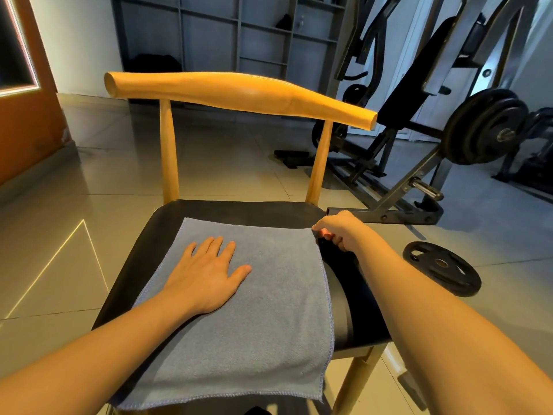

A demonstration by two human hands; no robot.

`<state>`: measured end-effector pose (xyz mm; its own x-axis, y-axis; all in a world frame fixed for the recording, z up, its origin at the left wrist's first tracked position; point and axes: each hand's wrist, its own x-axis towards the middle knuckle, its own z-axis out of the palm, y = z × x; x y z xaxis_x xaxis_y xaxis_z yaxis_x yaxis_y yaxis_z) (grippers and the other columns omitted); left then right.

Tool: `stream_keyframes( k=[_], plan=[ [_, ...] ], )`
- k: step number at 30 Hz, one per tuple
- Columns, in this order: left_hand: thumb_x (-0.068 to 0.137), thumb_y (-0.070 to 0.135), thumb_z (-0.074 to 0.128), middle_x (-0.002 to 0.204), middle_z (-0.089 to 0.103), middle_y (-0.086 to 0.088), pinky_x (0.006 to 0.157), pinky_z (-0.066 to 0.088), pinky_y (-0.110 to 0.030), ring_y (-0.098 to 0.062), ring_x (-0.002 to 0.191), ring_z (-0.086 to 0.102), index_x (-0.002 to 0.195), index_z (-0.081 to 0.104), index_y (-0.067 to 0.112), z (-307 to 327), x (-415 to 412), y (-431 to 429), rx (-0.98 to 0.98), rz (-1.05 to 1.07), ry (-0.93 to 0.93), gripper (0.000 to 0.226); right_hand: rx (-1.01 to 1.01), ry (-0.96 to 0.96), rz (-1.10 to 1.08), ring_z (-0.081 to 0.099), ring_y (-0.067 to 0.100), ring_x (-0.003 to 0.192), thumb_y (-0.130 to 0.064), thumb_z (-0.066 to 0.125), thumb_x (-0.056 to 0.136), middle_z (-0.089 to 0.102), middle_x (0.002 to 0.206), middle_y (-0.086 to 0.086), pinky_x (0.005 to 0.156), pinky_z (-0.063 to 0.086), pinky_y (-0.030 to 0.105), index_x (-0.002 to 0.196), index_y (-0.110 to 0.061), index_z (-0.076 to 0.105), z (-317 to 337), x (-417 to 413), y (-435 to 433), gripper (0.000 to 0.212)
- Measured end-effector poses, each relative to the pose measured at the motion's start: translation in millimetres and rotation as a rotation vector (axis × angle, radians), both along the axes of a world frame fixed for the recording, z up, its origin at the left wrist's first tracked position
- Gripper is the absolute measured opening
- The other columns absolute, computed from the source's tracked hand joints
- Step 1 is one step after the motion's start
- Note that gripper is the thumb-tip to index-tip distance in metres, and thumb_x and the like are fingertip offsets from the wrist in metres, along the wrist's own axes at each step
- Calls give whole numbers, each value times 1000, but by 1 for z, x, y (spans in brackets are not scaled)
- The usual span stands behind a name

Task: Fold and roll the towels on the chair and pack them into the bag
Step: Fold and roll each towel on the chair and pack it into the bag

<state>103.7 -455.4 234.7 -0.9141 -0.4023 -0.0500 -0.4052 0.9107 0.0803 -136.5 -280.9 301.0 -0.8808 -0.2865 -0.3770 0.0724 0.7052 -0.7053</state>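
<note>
While left hand (206, 277) presses towel (254, 324), right hand (341, 232) pinches corner.

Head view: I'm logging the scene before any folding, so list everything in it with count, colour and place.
towel: one, grey-blue, spread flat on the chair seat, near edge over the front
chair: one, tan wooden frame with black seat, centre
plate: one, black, flat on the floor right of the chair
machine: one, black and grey, right rear, loaded with black discs
shelves: one unit, grey, back wall
panel: one, orange, far left
bag: none identifiable
left hand: flat on the towel, fingers straight
right hand: pinches the towel's far right corner
</note>
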Motion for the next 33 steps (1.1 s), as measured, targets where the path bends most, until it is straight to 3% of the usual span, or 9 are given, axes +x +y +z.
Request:
stream_keyframes(
  k=[9,15,19,22,24,26,27,30,33],
  plan=[
    [78,80,-7,171,3,-3,127,1,-46,-21,157,0,163,5,27,1,1,1,4,5,3,101,-116,-249,35,25,6,41,-19,58,101,43,58,0,34,22,17,91,-5,66,6,4,-5,19],
    [73,81,-10,171,3,-3,127,1,-46,-21,157,0,163,5,27,3,2,2,13,1,-11,106,33,-36,50,26,12,46,-7,53,94,45,63,7,45,22,23,87,-6,63,3,4,-6,13],
    [76,81,-7,171,3,-3,127,0,-46,-21,157,0,163,4,27,4,3,2,35,6,-9,103,101,98,59,33,16,47,-5,59,88,51,74,11,44,28,23,100,-2,72,0,0,-5,18],
    [89,79,7,170,7,-3,127,5,-46,-22,157,5,163,10,27,8,3,2,54,10,-17,90,74,139,71,38,15,49,-14,64,92,54,71,9,41,31,24,96,-5,65,-2,1,-4,10],
    [96,74,25,165,27,-3,124,21,-45,-23,151,26,158,30,27,15,-2,-3,72,8,6,78,83,150,146,42,15,54,-22,71,93,55,75,9,44,33,25,95,-5,64,-3,3,-5,18],
    [99,64,43,143,57,-3,107,45,-40,-21,126,54,138,58,25,28,-8,-18,136,29,117,58,116,154,208,45,16,57,-20,74,92,54,76,9,43,35,24,97,-5,64,-3,4,-7,19],
    [100,55,49,135,63,-2,101,49,-39,-19,117,59,131,64,24,34,-11,-30,176,67,192,47,123,150,215,44,16,57,-18,73,92,52,76,9,43,35,23,99,-5,65,-3,3,-8,18],
    [101,35,56,143,57,-4,105,47,-46,-28,128,55,141,57,22,35,-16,-74,183,235,334,42,56,116,195,43,16,60,-15,75,90,54,77,10,46,36,24,99,-3,72,-7,-5,-8,16],
    [100,37,57,150,52,-6,111,42,-49,-31,136,48,148,50,21,24,-16,-111,299,329,342,51,-57,59,179,47,17,68,-19,80,86,62,83,11,51,39,24,94,-7,78,-12,-8,-5,14]
  ],
)
